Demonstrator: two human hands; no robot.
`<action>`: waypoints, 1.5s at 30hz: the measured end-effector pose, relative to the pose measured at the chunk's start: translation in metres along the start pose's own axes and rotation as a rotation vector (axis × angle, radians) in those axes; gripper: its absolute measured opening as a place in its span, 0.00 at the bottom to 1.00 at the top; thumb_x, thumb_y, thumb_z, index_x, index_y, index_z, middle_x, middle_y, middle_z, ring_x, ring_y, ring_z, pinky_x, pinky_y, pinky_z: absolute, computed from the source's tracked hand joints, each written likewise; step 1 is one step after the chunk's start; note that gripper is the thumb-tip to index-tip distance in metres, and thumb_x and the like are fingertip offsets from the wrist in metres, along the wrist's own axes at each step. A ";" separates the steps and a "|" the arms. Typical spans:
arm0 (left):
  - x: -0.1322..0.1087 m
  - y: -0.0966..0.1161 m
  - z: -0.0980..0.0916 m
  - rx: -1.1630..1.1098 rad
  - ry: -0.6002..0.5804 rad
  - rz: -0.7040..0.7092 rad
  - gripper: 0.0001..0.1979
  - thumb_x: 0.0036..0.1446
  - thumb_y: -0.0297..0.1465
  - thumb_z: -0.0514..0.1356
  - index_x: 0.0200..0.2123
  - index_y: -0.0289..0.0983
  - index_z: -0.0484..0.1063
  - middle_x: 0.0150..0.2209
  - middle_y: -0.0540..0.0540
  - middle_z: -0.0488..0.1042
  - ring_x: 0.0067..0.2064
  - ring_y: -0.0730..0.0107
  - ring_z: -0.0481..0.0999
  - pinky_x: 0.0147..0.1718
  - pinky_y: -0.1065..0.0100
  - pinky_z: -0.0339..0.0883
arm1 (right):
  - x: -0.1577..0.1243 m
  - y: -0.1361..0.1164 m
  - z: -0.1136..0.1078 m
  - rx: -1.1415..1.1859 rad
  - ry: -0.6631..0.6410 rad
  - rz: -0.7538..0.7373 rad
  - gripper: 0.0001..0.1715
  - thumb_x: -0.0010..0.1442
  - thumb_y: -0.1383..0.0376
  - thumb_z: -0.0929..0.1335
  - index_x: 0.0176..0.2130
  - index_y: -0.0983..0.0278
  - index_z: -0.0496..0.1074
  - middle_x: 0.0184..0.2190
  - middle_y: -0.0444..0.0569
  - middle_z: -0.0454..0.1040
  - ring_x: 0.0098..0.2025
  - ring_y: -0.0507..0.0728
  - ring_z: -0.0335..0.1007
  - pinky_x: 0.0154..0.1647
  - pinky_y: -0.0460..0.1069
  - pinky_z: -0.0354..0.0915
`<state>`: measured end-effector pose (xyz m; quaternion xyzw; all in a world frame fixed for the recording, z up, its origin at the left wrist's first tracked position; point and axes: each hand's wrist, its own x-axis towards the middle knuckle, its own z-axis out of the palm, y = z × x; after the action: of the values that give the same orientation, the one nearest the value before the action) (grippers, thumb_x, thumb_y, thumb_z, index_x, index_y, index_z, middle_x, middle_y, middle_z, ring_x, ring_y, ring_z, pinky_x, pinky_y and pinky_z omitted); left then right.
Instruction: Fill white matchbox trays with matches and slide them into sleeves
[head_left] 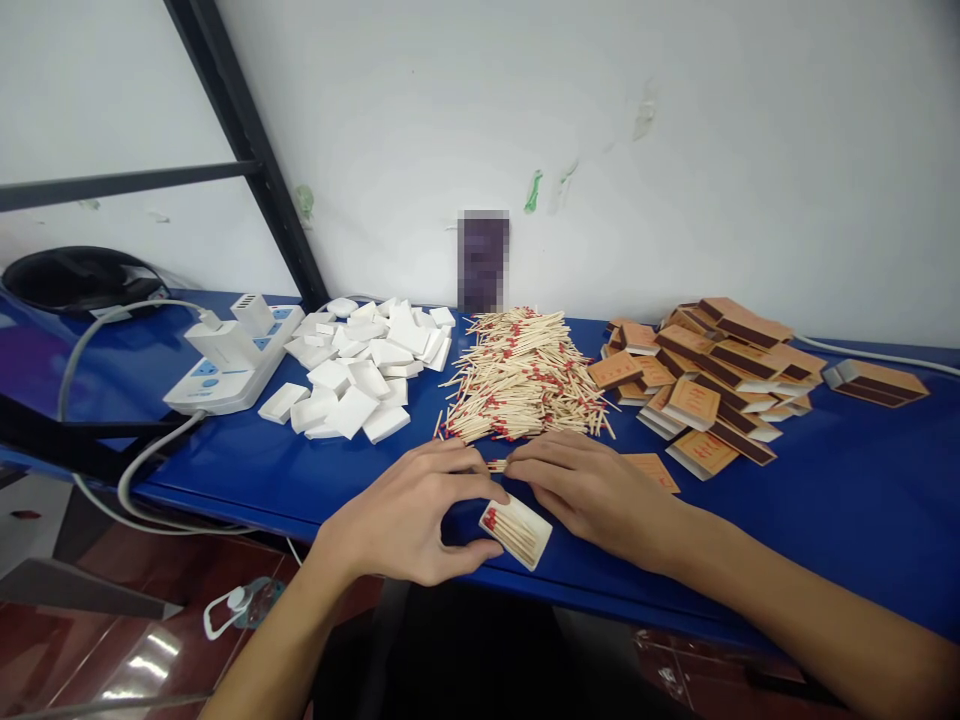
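Note:
A small white tray (517,530) holding several red-tipped matches lies at the near edge of the blue table (825,500). My left hand (412,515) curls around the tray's left end, thumb and fingers touching it. My right hand (585,485) rests flat just right of the tray, fingers stretched toward a few loose matches (496,465) between both hands. A big heap of matches (525,375) lies just beyond my fingers. An orange sleeve (654,470) lies flat by my right hand.
A pile of empty white inner trays (360,370) lies left of the heap. A pile of orange matchbox sleeves (712,380) lies to the right, with one more box (877,382) farther right. A white power strip (232,360) with cables and a black object (79,280) stand at the left.

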<state>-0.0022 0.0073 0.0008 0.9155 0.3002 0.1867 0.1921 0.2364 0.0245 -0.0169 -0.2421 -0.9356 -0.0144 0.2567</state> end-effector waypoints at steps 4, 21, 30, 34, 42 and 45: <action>0.001 0.001 0.000 0.020 -0.031 -0.024 0.16 0.55 0.37 0.65 0.47 0.41 0.76 0.39 0.48 0.72 0.42 0.66 0.73 0.49 0.63 0.64 | -0.001 0.000 0.000 -0.012 0.005 -0.006 0.14 0.63 0.76 0.64 0.45 0.67 0.75 0.41 0.53 0.80 0.42 0.59 0.76 0.45 0.55 0.72; 0.003 0.002 0.000 0.058 0.000 -0.010 0.11 0.55 0.36 0.66 0.41 0.40 0.76 0.41 0.47 0.68 0.44 0.64 0.71 0.51 0.61 0.62 | -0.002 0.000 -0.002 -0.110 -0.049 -0.001 0.15 0.63 0.75 0.64 0.47 0.67 0.75 0.41 0.54 0.78 0.45 0.62 0.75 0.46 0.59 0.72; 0.001 0.004 -0.002 0.003 0.019 0.007 0.10 0.52 0.36 0.67 0.35 0.39 0.74 0.44 0.46 0.68 0.45 0.63 0.70 0.53 0.60 0.60 | -0.002 -0.001 -0.004 -0.105 -0.076 0.007 0.17 0.62 0.75 0.64 0.48 0.66 0.75 0.42 0.54 0.78 0.45 0.61 0.74 0.47 0.59 0.72; 0.000 0.005 -0.005 0.039 0.117 -0.002 0.09 0.52 0.34 0.64 0.35 0.38 0.70 0.39 0.46 0.69 0.41 0.63 0.68 0.47 0.58 0.60 | -0.001 -0.002 -0.004 -0.121 -0.049 -0.005 0.15 0.63 0.75 0.64 0.47 0.66 0.75 0.41 0.53 0.78 0.44 0.61 0.74 0.46 0.58 0.71; 0.002 0.005 -0.007 0.119 0.105 -0.101 0.06 0.52 0.29 0.57 0.31 0.39 0.59 0.33 0.47 0.72 0.39 0.60 0.65 0.40 0.59 0.59 | -0.001 0.000 -0.006 -0.205 0.023 0.129 0.11 0.63 0.74 0.62 0.38 0.66 0.73 0.33 0.50 0.76 0.36 0.59 0.71 0.40 0.54 0.65; 0.002 0.005 -0.007 0.109 0.083 -0.108 0.06 0.52 0.29 0.56 0.30 0.39 0.58 0.34 0.47 0.73 0.40 0.60 0.66 0.41 0.58 0.59 | -0.001 0.001 -0.006 -0.248 -0.003 0.160 0.09 0.62 0.73 0.63 0.38 0.65 0.73 0.33 0.49 0.77 0.37 0.60 0.70 0.40 0.54 0.63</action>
<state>-0.0011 0.0063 0.0092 0.8985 0.3666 0.1973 0.1390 0.2404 0.0238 -0.0124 -0.3459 -0.9047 -0.1091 0.2237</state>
